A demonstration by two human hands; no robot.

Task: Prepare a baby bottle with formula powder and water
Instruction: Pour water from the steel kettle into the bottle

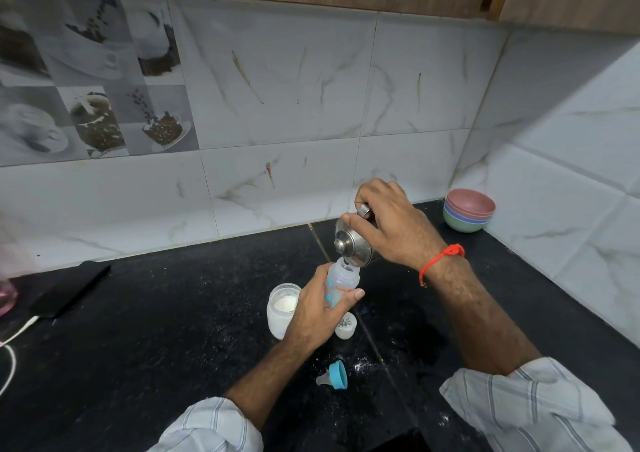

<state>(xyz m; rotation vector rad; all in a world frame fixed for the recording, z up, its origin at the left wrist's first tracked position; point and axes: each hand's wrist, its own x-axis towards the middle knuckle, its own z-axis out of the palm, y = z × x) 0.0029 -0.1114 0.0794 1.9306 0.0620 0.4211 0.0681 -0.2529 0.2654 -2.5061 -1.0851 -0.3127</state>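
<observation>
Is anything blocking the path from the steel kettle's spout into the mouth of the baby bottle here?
Nothing visible does. The steel kettle, tilted by the right hand, has its spout right at the open neck of the baby bottle that the left hand holds. The teat and blue ring lie off on the counter.

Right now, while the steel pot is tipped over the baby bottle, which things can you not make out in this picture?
Head view only:
- Baby bottle: the fill level, hidden by the left hand.
- Steel pot: its contents, behind the lid; whether water flows is too small to tell.
- Small white piece behind the left hand: partly hidden, identity unclear.
- Pink object: cut off by the left edge, blurred.
</observation>
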